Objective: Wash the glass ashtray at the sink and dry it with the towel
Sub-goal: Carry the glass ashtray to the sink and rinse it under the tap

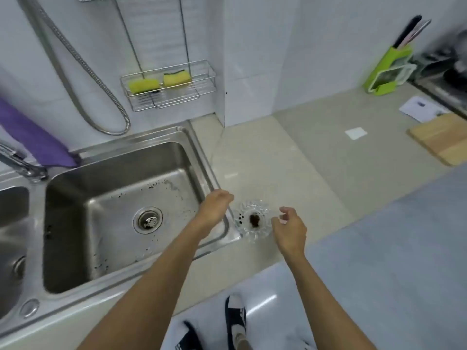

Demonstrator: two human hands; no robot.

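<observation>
A clear glass ashtray (253, 219) with a brown stain in its middle sits on the beige counter (290, 168), just right of the steel sink (121, 205). My left hand (214, 207) hovers over the sink's right rim, fingers loosely curled, just left of the ashtray and holding nothing. My right hand (289, 227) is at the ashtray's right edge with fingers apart, empty. A purple towel (32, 136) hangs at the far left behind the faucet (21, 164).
Dark specks dot the sink basin around the drain (147, 219). A wire rack (169, 85) with two yellow sponges hangs on the tiled wall. A wooden cutting board (441, 137), papers and a green knife holder (388, 69) sit at the right. A second basin lies at the left.
</observation>
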